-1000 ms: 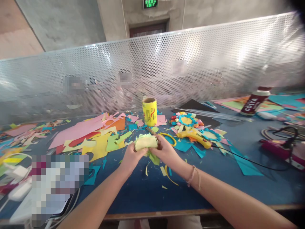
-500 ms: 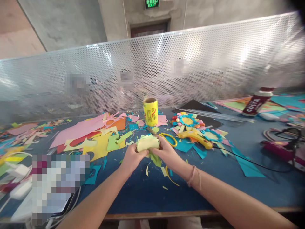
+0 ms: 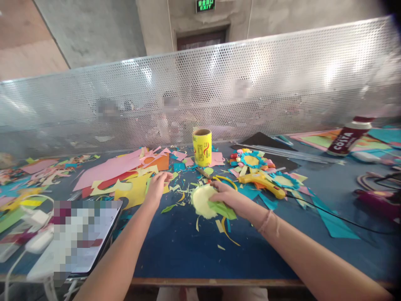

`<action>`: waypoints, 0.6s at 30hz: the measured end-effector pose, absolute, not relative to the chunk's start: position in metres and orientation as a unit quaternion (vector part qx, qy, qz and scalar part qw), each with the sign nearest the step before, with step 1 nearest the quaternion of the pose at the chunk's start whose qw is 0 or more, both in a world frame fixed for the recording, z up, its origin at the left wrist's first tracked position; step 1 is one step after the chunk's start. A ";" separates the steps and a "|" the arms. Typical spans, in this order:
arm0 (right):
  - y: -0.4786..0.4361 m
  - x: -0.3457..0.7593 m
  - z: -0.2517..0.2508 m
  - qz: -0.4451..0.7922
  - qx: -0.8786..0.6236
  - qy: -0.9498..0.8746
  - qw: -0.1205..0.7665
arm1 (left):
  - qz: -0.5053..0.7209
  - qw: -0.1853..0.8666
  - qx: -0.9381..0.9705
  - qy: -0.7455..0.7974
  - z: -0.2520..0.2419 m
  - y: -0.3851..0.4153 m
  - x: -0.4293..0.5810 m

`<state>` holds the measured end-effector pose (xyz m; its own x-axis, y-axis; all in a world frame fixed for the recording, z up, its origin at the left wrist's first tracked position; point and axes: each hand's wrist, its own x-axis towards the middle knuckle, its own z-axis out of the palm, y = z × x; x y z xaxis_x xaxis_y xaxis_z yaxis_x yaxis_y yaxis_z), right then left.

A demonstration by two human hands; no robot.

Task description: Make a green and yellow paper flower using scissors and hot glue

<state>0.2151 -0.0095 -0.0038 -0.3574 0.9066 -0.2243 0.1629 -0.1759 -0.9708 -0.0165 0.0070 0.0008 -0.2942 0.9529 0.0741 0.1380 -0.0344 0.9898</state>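
My right hand (image 3: 228, 197) grips a pale yellow-green paper flower (image 3: 202, 201) by its right side, fingers partly hidden by it. The flower has a round face and a ragged edge, and a green paper leaf (image 3: 223, 209) sticks out from it under my hand. My left hand (image 3: 158, 186) is apart from the flower, over the yellow and light green paper scraps (image 3: 133, 190), fingers stretched out to the right. Between my hands a small green paper leaf (image 3: 169, 208) lies on the table. Yellow-handled scissors (image 3: 226, 181) lie just beyond my right hand.
A yellow cardboard tube (image 3: 202, 148) stands at the middle back. To the right are a yellow glue gun (image 3: 262, 182), blue-edged paper flowers (image 3: 252, 159) and a dark red bottle (image 3: 351, 137). A tablet (image 3: 90, 246) sits front left. A perforated metal screen (image 3: 200, 92) borders the table.
My left hand has let go of the paper flower and moved left to the scraps. The flower, now in my right hand alone, has turned so its round face shows more.
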 end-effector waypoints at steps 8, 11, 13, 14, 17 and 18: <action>-0.022 0.211 -0.020 0.275 -0.486 -0.802 0.213 | 0.192 0.239 0.704 0.640 0.007 -0.007 -0.043; -0.021 0.216 -0.015 0.188 -0.470 -0.834 0.219 | 0.130 0.259 0.747 0.599 0.008 -0.015 -0.043; -0.016 0.221 -0.007 0.165 -0.470 -0.837 0.226 | 0.105 0.249 0.757 0.595 0.007 -0.017 -0.043; -0.012 0.225 -0.003 0.157 -0.475 -0.835 0.230 | 0.088 0.249 0.759 0.595 0.007 -0.017 -0.043; 0.002 0.243 0.010 0.109 -0.525 -0.812 0.230 | 0.070 0.265 0.761 0.588 0.006 -0.015 -0.044; 0.007 0.251 0.013 0.079 -0.557 -0.797 0.220 | 0.085 0.266 0.761 0.586 0.006 -0.015 -0.045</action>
